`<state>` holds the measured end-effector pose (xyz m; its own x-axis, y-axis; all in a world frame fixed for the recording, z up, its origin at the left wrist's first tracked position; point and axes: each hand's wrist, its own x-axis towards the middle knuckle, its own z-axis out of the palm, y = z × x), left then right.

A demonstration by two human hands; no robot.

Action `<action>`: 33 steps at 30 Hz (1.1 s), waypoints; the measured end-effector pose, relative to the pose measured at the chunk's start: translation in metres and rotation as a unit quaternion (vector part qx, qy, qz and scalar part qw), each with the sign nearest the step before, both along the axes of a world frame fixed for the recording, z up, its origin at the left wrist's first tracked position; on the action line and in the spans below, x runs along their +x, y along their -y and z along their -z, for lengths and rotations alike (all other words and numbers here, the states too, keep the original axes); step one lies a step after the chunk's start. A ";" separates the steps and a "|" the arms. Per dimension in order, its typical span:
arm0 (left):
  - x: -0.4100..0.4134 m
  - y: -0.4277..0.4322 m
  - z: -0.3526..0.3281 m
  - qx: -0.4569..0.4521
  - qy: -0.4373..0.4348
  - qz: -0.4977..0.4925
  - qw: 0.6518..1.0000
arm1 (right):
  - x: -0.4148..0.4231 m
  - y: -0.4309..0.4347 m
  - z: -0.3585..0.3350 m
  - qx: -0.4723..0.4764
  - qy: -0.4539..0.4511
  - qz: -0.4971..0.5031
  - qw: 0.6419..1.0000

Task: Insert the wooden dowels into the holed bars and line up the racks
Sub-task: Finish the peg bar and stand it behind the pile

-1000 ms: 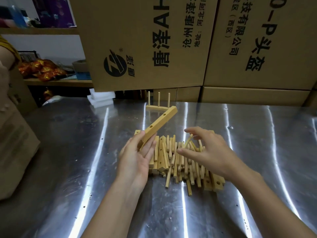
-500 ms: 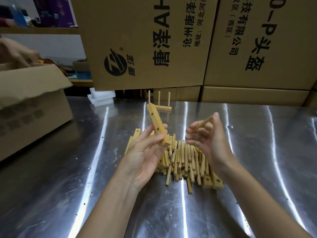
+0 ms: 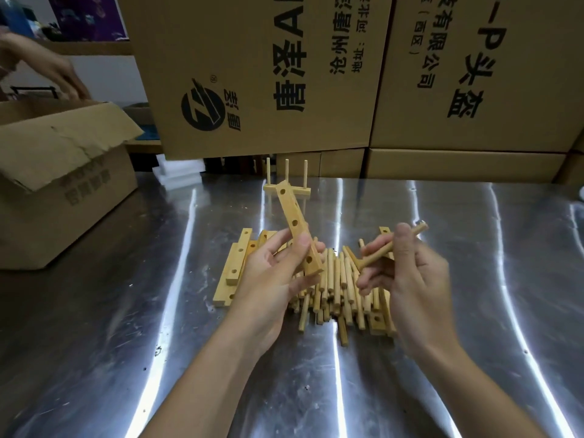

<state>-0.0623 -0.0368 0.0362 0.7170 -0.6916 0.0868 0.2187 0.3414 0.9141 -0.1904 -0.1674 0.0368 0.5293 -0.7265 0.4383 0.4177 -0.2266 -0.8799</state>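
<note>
The left hand (image 3: 271,279) grips the near end of a pale wooden bar with three round holes (image 3: 295,222), holding it tilted above the shiny steel table (image 3: 126,311), thumb across its holed face. To its right, apart from the bar, the right hand (image 3: 410,273) pinches a slim round wooden dowel (image 3: 395,245) between thumb and curled fingers. Below both lies a heap of loose wooden dowels (image 3: 331,279) with spare holed bars (image 3: 235,267) on its left, and farther off stands a finished rack of three upright dowels (image 3: 286,184).
</note>
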 end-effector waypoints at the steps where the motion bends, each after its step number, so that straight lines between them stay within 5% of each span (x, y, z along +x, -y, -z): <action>1: -0.001 0.000 0.000 -0.004 -0.001 0.001 1.000 | -0.001 -0.001 -0.001 -0.011 -0.001 0.004 1.000; 10: -0.003 -0.001 0.004 -0.013 0.022 0.050 0.998 | -0.005 -0.015 -0.011 -0.087 0.033 0.029 0.995; 33: 0.010 -0.004 0.003 -0.042 0.009 0.006 0.999 | -0.006 -0.009 -0.005 -0.147 -0.041 0.024 0.988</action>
<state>-0.0524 -0.0324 0.0334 0.7071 -0.6893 0.1575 0.2061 0.4141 0.8866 -0.1962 -0.1579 0.0414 0.5405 -0.5985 0.5913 0.3302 -0.4955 -0.8034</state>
